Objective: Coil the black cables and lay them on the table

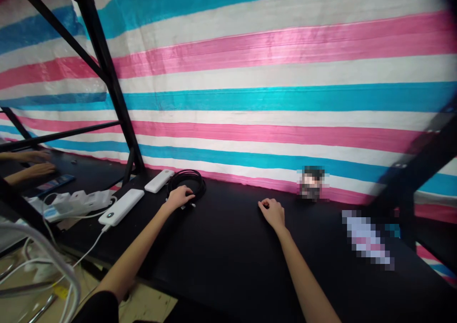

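Observation:
A coil of black cable lies on the black tabletop near its back edge. My left hand is at the front of this coil, its fingers bent down and closed on the cable. Close to those fingers a pale cable end shows. Farther right, my right hand rests low over the bare tabletop with its fingers curled in, thumb near the index finger. Nothing shows in it. Two white power banks, a nearer one with a cable plugged in and a farther one, lie left of the coil.
White chargers on a power strip crowd the left side. Beyond the black metal frame, another person's hands are by a phone. Two blurred items lie at right. A striped sheet hangs behind.

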Demonstrator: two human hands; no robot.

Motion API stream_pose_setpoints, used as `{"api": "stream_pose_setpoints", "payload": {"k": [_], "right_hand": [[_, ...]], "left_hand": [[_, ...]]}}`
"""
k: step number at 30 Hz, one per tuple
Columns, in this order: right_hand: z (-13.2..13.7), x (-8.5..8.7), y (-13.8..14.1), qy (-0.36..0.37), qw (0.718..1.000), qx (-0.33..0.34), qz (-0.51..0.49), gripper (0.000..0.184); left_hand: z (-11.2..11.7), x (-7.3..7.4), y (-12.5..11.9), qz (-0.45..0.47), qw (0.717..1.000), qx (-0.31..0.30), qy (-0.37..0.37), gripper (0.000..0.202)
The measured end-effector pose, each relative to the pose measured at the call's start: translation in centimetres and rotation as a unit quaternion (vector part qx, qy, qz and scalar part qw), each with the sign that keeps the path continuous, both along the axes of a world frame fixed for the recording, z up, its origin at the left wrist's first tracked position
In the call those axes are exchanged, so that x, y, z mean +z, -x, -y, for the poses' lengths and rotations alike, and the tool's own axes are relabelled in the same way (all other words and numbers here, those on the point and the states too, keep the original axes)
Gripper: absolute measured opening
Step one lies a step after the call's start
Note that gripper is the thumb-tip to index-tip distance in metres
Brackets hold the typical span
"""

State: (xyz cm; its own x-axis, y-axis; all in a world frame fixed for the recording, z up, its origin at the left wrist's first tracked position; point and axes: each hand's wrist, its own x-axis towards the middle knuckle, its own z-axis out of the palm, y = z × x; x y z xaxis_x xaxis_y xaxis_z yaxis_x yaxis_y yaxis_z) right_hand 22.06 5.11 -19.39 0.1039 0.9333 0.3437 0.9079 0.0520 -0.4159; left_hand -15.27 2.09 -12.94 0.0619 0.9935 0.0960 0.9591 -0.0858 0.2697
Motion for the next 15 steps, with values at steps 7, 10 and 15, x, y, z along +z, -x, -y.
{"api": "stream_pose_setpoints", "payload": {"k": [7,10,15], "right_hand": [[0.0,0.0,0.1,-0.002,1.0,0.001,-0.006,0.021],[0.0,0.0,0.1,-0.006,1.0,0.002,-0.009,0.019],[0.2,0.2,0.2,-0.005,1.0,0.002,-0.009,0.02]], "left_hand": [[-0.6,1.5,0.3,0.041,0.998,0.027,-0.028,0.033],[-1.1,3.9,0.5,0.065,0.988,0.073,-0.121,0.033],[-0.7,10.1,1.2,0.097,0.93,0.169,-0.312,0.03]]}}
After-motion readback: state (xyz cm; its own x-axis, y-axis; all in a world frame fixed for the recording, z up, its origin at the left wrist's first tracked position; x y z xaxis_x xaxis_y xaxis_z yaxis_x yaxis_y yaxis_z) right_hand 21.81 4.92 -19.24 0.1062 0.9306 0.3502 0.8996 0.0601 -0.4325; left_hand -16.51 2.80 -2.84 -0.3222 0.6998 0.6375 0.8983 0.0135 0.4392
